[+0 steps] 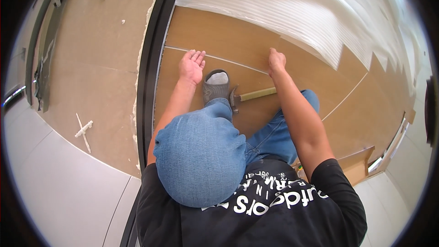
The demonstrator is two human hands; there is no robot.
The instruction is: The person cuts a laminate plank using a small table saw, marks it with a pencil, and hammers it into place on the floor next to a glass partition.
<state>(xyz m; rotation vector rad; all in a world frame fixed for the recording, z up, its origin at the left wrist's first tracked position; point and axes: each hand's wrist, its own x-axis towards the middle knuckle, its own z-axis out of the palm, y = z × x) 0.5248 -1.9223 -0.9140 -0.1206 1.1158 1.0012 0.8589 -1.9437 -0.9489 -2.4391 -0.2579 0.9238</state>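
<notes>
My left hand (pixel 192 67) is over the brown boards (pixel 219 27), close to a pale seam (pixel 235 63), palm turned up and fingers loosely stretched, with nothing visible in it. Farther right, my right hand (pixel 276 61) is closed with its fingers curled in. Whatever it may hold is hidden or too small to make out. Between my forearms lies a claw hammer (pixel 256 94), its metal head beside my grey slip-on shoe (pixel 216 89) and its yellowish handle running toward my right forearm.
White foam sheeting (pixel 270 0) with a jagged edge covers the far boards. A raised black frame (pixel 155 59) runs along my left. Beyond it, a brown surface (pixel 105 96) carries a white cross-shaped piece (pixel 83 128) and crumbs. Pale floor tiles (pixel 59 169) lie at the lower left.
</notes>
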